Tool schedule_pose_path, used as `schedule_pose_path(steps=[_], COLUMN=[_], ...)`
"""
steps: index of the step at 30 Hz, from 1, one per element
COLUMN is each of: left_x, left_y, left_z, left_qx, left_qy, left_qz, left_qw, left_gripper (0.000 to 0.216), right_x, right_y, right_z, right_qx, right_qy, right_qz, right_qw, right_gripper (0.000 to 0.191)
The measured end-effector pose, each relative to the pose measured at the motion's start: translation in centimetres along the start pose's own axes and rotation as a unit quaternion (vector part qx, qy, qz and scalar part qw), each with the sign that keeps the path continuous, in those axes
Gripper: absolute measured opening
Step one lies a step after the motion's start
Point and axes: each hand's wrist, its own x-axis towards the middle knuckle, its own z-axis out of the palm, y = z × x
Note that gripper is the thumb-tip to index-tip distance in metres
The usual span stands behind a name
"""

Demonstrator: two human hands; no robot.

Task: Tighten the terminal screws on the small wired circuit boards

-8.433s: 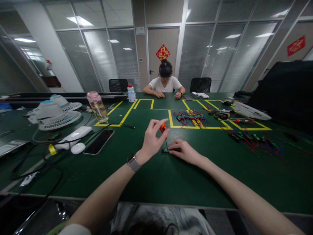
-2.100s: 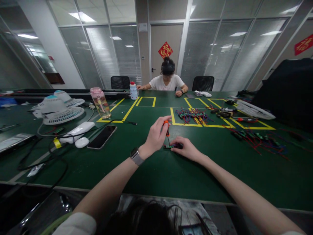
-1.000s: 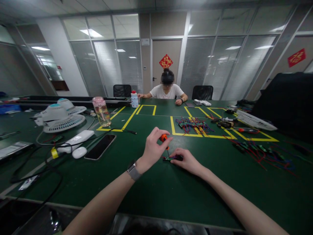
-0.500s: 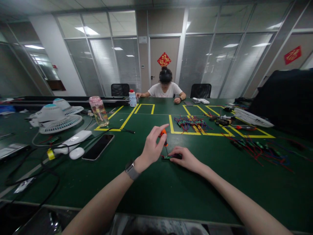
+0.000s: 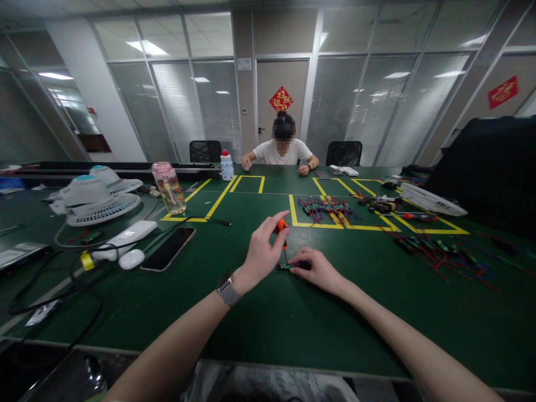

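My left hand (image 5: 262, 251), with a watch on its wrist, pinches the orange handle of a small screwdriver (image 5: 282, 230) held upright. Its thin shaft points down onto a small green circuit board (image 5: 284, 266) lying on the green table mat (image 5: 268, 312). My right hand (image 5: 316, 269) rests on the mat with its fingers closed over the right end of that board, pressing it down.
A phone (image 5: 168, 248), white mouse (image 5: 131, 259), cables and two fans (image 5: 94, 195) lie at left, a pink bottle (image 5: 169, 187) behind. Wired boards (image 5: 329, 206) fill a yellow-taped box; more wires (image 5: 439, 251) lie at right. A person (image 5: 283, 146) sits across.
My hands have stayed on the board and screwdriver throughout; the left fingers shift slightly on the handle. The person opposite drew a hand back from the small white bottle.
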Motion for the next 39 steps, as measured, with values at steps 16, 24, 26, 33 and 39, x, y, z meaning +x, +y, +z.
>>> schedule_pose_path(steps=[16,24,26,33,39], left_x=[0.1,0.2,0.3,0.4,0.5], left_y=[0.0,-0.9,-1.0,-1.4,-0.7], left_z=[0.0,-0.1,-0.3,-0.4,-0.7], left_qx=[0.061,0.065,0.085,0.048,0.098], left_qy=[0.028,0.013,0.027,0.007,0.036], left_qz=[0.064,0.013,0.015,0.013,0.056], left_qw=[0.996,0.998,0.996,0.999,0.993], left_gripper=[0.022,0.032,0.028,0.038,0.026], right_x=[0.2,0.1,0.1,0.0,0.0], right_y=[0.0,0.0,0.0,-0.2,-0.4], right_z=[-0.3,-0.2,-0.2,-0.3,-0.3], right_qx=[0.010,-0.010,-0.011,-0.008,-0.013], right_qy=[-0.008,-0.004,-0.004,-0.004,-0.002], right_qz=[-0.003,-0.017,-0.016,-0.017,-0.010], right_qw=[1.000,1.000,1.000,1.000,1.000], right_gripper=[0.015,0.016,0.016,0.015,0.014])
